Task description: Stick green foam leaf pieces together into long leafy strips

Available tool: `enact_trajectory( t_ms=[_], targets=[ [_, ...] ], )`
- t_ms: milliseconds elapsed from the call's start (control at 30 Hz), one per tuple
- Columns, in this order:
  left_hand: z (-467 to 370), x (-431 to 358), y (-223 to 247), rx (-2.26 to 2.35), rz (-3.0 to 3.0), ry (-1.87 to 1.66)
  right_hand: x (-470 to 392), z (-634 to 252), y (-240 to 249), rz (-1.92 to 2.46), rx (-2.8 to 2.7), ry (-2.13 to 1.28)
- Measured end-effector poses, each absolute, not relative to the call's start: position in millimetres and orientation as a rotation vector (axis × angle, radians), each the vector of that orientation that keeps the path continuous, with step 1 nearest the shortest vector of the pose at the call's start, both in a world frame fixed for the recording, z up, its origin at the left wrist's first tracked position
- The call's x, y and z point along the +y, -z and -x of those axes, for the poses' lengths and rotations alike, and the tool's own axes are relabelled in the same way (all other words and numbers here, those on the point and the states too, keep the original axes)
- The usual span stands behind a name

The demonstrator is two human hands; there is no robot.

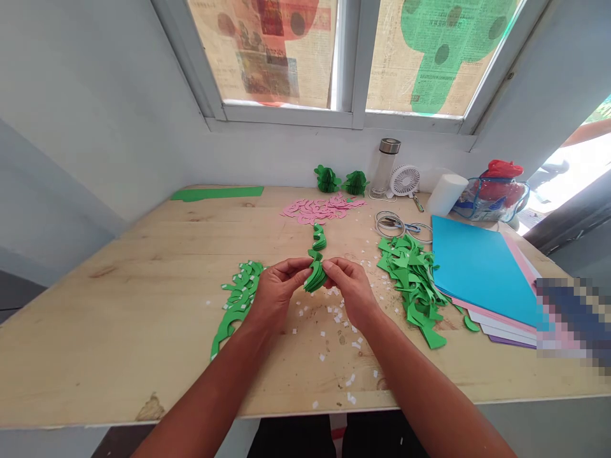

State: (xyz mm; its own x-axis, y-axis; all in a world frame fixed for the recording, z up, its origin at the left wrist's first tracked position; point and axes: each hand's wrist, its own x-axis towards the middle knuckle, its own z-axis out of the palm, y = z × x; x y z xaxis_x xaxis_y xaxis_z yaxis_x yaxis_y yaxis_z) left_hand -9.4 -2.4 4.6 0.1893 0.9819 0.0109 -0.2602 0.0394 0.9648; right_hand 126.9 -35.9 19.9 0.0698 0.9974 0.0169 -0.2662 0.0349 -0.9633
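Observation:
Between my two hands, above the middle of the table, is a small stack of green paper pieces (315, 277). My left hand (282, 286) pinches its left side, and my right hand (351, 284) grips its right side with thumb and fingers. Just beyond my fingertips, more green folded pieces (319, 237) lie in a short column. Left of my left hand are green cut shapes (244, 286) bearing small white squares, partly hidden by my forearm. White squares (338, 315) are scattered on the wood below my hands.
Pink cutouts (322, 208) lie farther back, before two green paper ornaments (327, 179). Green scraps (414, 273), tape rolls (390, 224) and blue sheets (477, 270) are to the right. A bottle (383, 168), fan (405, 181) and white roll (447, 194) stand behind; a green strip (217, 193) lies back left.

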Motion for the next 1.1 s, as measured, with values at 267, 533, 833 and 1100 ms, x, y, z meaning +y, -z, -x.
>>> enact_trajectory(
  t_ms=[267,533,833,1100],
  targets=[
    [8.5,-2.5,-4.8,0.875,-1.062,-1.177,-35.4,-126.4,-21.3,1.049,-0.949,-1.268],
    [7.8,-3.9,-6.0,0.845,-1.009,-1.130,-36.2,-125.9,-25.9,1.062,-0.919,-1.265],
    [8.2,-5.8,-9.5,0.802,-0.951,-1.079,-35.9,-125.5,-28.2,1.061,-0.901,-1.281],
    [7.6,-5.5,-8.7,0.857,-1.026,-1.163,-33.1,-126.9,-20.5,1.093,-0.879,-1.299]
  ],
)
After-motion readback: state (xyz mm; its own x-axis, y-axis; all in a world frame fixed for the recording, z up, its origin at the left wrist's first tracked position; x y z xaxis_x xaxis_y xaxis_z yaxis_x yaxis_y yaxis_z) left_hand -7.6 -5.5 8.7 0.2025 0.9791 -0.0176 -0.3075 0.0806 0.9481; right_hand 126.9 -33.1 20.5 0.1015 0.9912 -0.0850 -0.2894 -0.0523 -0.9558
